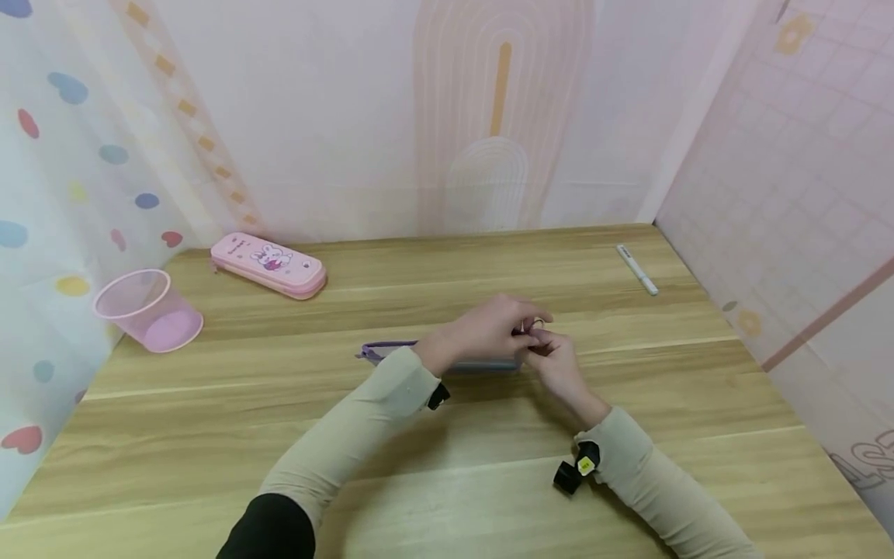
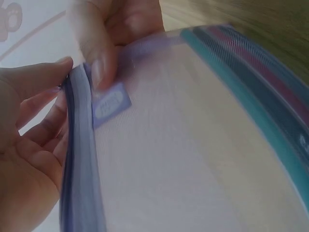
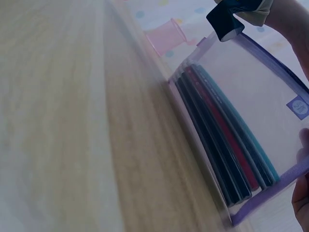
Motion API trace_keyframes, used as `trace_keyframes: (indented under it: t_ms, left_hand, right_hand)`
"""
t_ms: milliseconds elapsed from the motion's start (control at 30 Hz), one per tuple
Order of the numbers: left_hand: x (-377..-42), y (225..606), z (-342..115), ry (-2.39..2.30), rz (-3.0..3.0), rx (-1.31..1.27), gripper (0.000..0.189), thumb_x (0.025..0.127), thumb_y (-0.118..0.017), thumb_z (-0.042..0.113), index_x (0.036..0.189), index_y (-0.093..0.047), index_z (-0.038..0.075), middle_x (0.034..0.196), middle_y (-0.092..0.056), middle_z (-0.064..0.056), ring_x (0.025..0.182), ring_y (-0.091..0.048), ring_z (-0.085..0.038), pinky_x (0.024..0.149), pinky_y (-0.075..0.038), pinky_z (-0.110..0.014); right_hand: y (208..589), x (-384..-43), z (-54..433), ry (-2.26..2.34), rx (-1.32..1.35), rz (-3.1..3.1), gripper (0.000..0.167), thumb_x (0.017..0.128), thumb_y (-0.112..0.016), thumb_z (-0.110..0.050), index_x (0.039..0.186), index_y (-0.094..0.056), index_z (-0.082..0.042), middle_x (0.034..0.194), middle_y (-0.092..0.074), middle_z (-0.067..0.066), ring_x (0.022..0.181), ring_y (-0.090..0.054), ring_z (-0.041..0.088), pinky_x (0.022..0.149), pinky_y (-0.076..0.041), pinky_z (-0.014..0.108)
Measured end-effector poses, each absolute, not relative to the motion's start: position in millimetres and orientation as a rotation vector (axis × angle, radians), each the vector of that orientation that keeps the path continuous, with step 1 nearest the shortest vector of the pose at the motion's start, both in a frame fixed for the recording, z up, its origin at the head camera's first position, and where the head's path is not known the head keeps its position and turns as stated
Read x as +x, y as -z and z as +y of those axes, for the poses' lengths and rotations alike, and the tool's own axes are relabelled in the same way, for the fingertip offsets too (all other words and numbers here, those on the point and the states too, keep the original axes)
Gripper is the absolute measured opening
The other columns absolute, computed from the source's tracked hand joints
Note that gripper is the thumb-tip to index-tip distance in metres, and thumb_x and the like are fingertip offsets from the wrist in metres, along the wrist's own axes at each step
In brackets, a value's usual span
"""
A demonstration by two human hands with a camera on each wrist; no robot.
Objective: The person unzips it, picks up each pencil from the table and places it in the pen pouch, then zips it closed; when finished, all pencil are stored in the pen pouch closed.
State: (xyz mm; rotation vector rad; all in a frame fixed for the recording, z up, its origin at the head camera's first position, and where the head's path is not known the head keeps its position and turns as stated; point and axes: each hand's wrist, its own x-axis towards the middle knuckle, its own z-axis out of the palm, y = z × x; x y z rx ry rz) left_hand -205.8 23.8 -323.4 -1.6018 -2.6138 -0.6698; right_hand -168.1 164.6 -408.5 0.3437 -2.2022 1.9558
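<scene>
A see-through mesh zip pouch (image 1: 394, 351) with purple trim stands on its edge on the table. Inside it, several dark, red and teal pens (image 3: 227, 140) lie along the bottom. My left hand (image 1: 489, 330) reaches over the pouch to its right end, where the fingertips pinch at the zipper pull, mostly hidden by the fingers. My right hand (image 1: 559, 369) grips the same top corner, its thumb (image 2: 99, 67) pressed on the mesh near a small purple label (image 2: 112, 105). Whether the zipper is fully closed cannot be told.
At the left edge stands a clear pink cup (image 1: 150, 314), tilted in view. Behind it lies a pink pencil case (image 1: 268, 264) with a rabbit print. A white pen (image 1: 637, 269) lies at the back right. Printed cloth (image 1: 335, 116) hangs around the wooden table (image 1: 489, 489).
</scene>
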Motion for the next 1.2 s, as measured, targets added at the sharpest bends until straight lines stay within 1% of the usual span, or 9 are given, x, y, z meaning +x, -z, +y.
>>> trace_keyframes:
  t_ms: [100,233,333,500,600,867,1033,1100,1200]
  left_hand:
    - [-206.7,321.8,18.7,0.748,-2.646,-1.58,0.026,0.084,-0.06,0.012,0.109,-0.061,0.009,0.091,-0.061,-0.002,0.074,-0.053,-0.007,0.065,-0.047,-0.015]
    - [-207.9,320.3,11.8,0.866,-2.689,-1.542,0.016,0.083,-0.062,0.013,0.098,-0.065,0.009,0.092,-0.061,-0.001,0.075,-0.054,-0.007,0.063,-0.047,-0.012]
    - [-208.8,318.8,7.8,0.936,-2.684,-1.529,0.009,0.082,-0.063,0.012,0.089,-0.066,0.009,0.086,-0.061,-0.001,0.072,-0.053,-0.007,0.062,-0.047,-0.011]
    - [-211.9,321.4,2.7,0.981,-2.613,-1.561,0.004,0.081,-0.063,0.012,0.081,-0.065,0.009,0.08,-0.062,0.0,0.069,-0.053,-0.006,0.061,-0.049,-0.01]
    - [-212.4,324.2,-0.5,0.991,-2.608,-1.562,0.004,0.081,-0.064,0.014,0.081,-0.065,0.01,0.082,-0.063,0.001,0.071,-0.055,-0.005,0.062,-0.049,-0.009]
    - [-208.9,329.1,-4.5,1.027,-2.603,-1.554,0.007,0.081,-0.063,0.013,0.082,-0.067,0.007,0.101,-0.062,-0.005,0.081,-0.06,-0.008,0.068,-0.051,-0.008]
    - [-207.9,331.7,-4.3,1.04,-2.542,-1.571,0.006,0.078,-0.066,0.009,0.077,-0.066,0.003,0.095,-0.063,-0.007,0.083,-0.061,-0.012,0.069,-0.05,-0.005]
    - [-207.0,332.9,-4.9,1.04,-2.517,-1.576,0.006,0.077,-0.067,0.008,0.074,-0.065,0.002,0.092,-0.063,-0.007,0.083,-0.061,-0.013,0.068,-0.049,-0.004]
    - [-205.0,334.8,-6.9,1.04,-2.478,-1.584,0.007,0.076,-0.068,0.007,0.072,-0.065,0.002,0.091,-0.062,-0.007,0.083,-0.06,-0.013,0.068,-0.049,-0.003]
  right_hand:
    - [410.6,-169.2,167.2,-1.998,0.441,-2.151,0.036,0.078,-0.059,0.007,0.075,-0.066,-0.028,0.074,-0.063,-0.018,0.069,-0.056,-0.002,0.06,-0.049,0.013]
    - [410.9,-168.8,171.3,-2.013,0.561,-2.091,0.035,0.08,-0.06,0.004,0.084,-0.065,-0.03,0.081,-0.065,-0.018,0.073,-0.058,-0.002,0.063,-0.051,0.012]
    - [408.8,-167.6,173.7,-1.985,0.596,-2.076,0.029,0.08,-0.061,0.002,0.088,-0.066,-0.025,0.085,-0.065,-0.017,0.074,-0.058,-0.001,0.063,-0.051,0.013]
    - [405.2,-166.0,175.5,-1.92,0.61,-2.081,0.014,0.078,-0.061,0.006,0.089,-0.066,-0.001,0.084,-0.065,-0.016,0.071,-0.059,0.001,0.06,-0.051,0.015]
    - [404.1,-164.5,176.3,-1.864,0.606,-2.122,0.013,0.077,-0.062,0.006,0.09,-0.062,0.008,0.085,-0.064,-0.018,0.072,-0.058,0.001,0.062,-0.051,0.016]
    - [398.9,-158.9,177.2,-1.767,0.642,-2.151,0.018,0.081,-0.062,-0.005,0.093,-0.063,0.008,0.089,-0.064,-0.02,0.081,-0.058,0.004,0.069,-0.053,0.018]
    - [397.5,-159.5,177.3,-1.703,0.621,-2.173,0.017,0.079,-0.064,-0.004,0.092,-0.065,0.007,0.089,-0.065,-0.021,0.079,-0.06,0.002,0.068,-0.052,0.018]
    - [397.8,-159.6,177.9,-1.685,0.618,-2.179,0.017,0.078,-0.064,-0.003,0.092,-0.065,0.007,0.089,-0.067,-0.014,0.079,-0.061,0.003,0.068,-0.052,0.018]
    - [397.3,-158.8,178.9,-1.658,0.624,-2.197,0.017,0.078,-0.065,-0.004,0.091,-0.065,0.007,0.089,-0.069,0.003,0.079,-0.062,0.004,0.069,-0.053,0.018]
